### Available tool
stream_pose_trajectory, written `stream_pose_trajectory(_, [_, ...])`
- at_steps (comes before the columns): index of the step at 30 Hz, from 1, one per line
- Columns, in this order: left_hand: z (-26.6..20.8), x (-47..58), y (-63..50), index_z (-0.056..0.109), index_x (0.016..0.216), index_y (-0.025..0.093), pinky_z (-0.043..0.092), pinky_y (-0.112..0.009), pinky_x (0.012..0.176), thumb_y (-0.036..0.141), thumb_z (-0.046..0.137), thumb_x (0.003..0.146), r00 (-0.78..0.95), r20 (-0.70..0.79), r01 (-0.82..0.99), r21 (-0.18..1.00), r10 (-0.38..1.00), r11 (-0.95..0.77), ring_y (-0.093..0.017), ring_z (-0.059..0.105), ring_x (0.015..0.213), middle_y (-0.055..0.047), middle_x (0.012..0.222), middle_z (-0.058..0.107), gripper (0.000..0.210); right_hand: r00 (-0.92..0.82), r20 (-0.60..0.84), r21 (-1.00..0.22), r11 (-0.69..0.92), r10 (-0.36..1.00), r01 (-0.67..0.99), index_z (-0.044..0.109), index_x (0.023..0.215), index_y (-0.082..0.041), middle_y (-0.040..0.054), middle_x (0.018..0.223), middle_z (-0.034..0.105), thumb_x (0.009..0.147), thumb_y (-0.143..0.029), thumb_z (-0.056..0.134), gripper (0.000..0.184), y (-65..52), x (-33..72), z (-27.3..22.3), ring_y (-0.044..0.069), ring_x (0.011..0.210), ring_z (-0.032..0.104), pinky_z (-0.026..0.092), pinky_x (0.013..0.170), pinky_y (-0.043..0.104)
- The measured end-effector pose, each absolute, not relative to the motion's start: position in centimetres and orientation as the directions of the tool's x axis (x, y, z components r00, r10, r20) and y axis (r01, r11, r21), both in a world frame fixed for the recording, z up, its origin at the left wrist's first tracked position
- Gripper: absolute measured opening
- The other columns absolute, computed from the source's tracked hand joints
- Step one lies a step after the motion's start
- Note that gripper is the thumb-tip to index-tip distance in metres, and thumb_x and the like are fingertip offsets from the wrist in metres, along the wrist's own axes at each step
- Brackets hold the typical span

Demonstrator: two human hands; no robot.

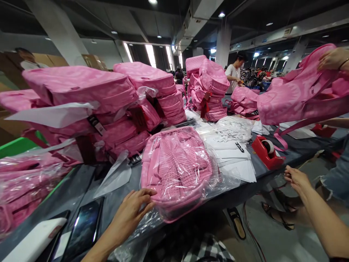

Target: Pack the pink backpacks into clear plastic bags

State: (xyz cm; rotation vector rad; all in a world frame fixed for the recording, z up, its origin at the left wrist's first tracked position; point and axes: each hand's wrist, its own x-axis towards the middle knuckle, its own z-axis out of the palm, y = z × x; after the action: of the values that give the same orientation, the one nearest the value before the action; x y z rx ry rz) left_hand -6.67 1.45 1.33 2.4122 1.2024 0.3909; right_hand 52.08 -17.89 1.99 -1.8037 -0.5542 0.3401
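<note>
A pink backpack [178, 163] in a clear plastic bag lies in front of me at the table's near edge, its straps and mesh back panel facing up. My left hand [136, 203] rests against its near left corner, fingers stretched out and thumb apart. Off the table's edge to the right, my right hand [298, 182] is raised with fingertips pinched together; anything between them is too small to make out. Just beyond that hand stands a red tape dispenser [267, 152] with a roll of clear tape. Loose clear plastic spreads from the bag's right side.
Piles of pink backpacks [81, 87] with red tags line the left and back. White paper sheets [237, 165] lie right of the bagged one. Phones [84, 225] sit at near left beside a green bin [57, 187]. A co-worker's hand [334, 58] lifts another backpack [289, 102].
</note>
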Motion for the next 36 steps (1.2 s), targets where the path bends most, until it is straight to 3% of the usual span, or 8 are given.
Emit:
stream_pose_trajectory(8, [3.4,-5.5,-0.6,0.071,0.08,0.023,0.036,-0.046,0.111,0.029,0.067,0.091,0.587,0.083,0.651,0.543,0.806,-0.53,-0.025,0.064,0.112,-0.006,0.118,0.074,0.014,0.372,0.032,-0.996,0.062,0.928,-0.07,0.037,0.064,-0.023,-0.0082,0.056,0.021,0.075,-0.071,0.072,0.06,-11.2,36.0,4.0,0.008,0.047,0.013,0.019,0.038,0.02])
stream_pose_trajectory(11, [3.6,-5.4,-0.4,0.072,0.084,0.02,0.032,-0.047,0.115,0.028,0.07,0.092,0.583,0.054,0.668,0.535,0.81,-0.517,-0.024,0.063,0.116,-0.007,0.12,0.073,0.011,-0.161,0.154,-0.956,0.189,0.975,0.226,0.053,0.069,-0.021,-0.0032,0.059,0.041,0.082,-0.063,0.073,0.048,-7.3,28.4,6.7,0.011,0.053,0.034,0.03,0.047,0.023])
stream_pose_trajectory(15, [3.7,-5.4,-0.5,0.072,0.089,0.02,0.025,-0.051,0.12,0.027,0.066,0.096,0.569,0.044,0.691,0.516,0.821,-0.506,-0.023,0.062,0.119,-0.007,0.124,0.071,0.011,-0.723,0.026,-0.644,0.564,0.691,0.517,0.053,0.072,-0.021,-0.0011,0.065,0.05,0.091,-0.058,0.059,0.043,-1.3,19.4,7.8,0.013,0.06,0.04,0.028,0.058,0.027])
stream_pose_trajectory(19, [3.6,-5.2,-0.6,0.071,0.092,0.019,0.032,-0.05,0.116,0.026,0.067,0.095,0.569,0.044,0.697,0.504,0.821,-0.51,-0.024,0.063,0.118,-0.007,0.123,0.071,0.009,-0.698,-0.146,-0.377,0.613,0.701,0.694,0.056,0.083,-0.023,-0.0007,0.069,0.058,0.08,-0.045,0.073,0.028,4.1,16.3,6.1,0.016,0.064,0.049,0.026,0.06,0.028])
stream_pose_trajectory(23, [3.3,-5.3,-0.4,0.071,0.092,0.019,0.037,-0.047,0.112,0.027,0.066,0.097,0.571,0.055,0.688,0.511,0.819,-0.515,-0.024,0.063,0.117,-0.006,0.122,0.071,0.011,-0.514,-0.102,-0.392,0.44,0.852,0.808,0.049,0.083,-0.023,-0.0012,0.068,0.057,0.067,-0.052,0.08,0.045,6.1,18.4,5.5,0.017,0.062,0.05,0.03,0.057,0.027])
stream_pose_trajectory(26, [3.2,-5.6,-0.3,0.07,0.089,0.019,0.037,-0.047,0.112,0.027,0.067,0.096,0.579,0.071,0.671,0.525,0.812,-0.524,-0.024,0.063,0.116,-0.006,0.121,0.071,0.011,-0.515,-0.014,-0.422,0.462,0.857,0.78,0.042,0.075,-0.024,-0.0014,0.064,0.052,0.081,-0.06,0.065,0.043,4.0,19.2,5.6,0.015,0.059,0.046,0.03,0.057,0.027])
stream_pose_trajectory(32, [3.4,-5.2,-0.4,0.07,0.087,0.018,0.033,-0.051,0.116,0.024,0.065,0.096,0.575,0.035,0.688,0.521,0.818,-0.506,-0.024,0.063,0.116,-0.007,0.119,0.071,0.012,-0.564,-0.102,-0.256,0.527,0.819,0.811,0.056,0.077,-0.022,0.0021,0.072,0.065,0.082,-0.033,0.069,0.018,-0.4,14.8,3.8,0.018,0.066,0.059,0.024,0.058,0.029])
stream_pose_trajectory(36, [3.6,-5.5,0.3,0.071,0.085,0.018,0.032,-0.052,0.116,0.024,0.068,0.091,0.546,-0.001,0.696,0.557,0.838,-0.453,-0.025,0.063,0.114,-0.007,0.115,0.073,0.009,-0.531,-0.096,-0.298,0.485,0.842,0.822,0.063,0.083,-0.021,0.0038,0.08,0.072,0.083,-0.041,0.074,0.022,0.1,12.9,3.5,0.022,0.075,0.066,0.028,0.058,0.029])
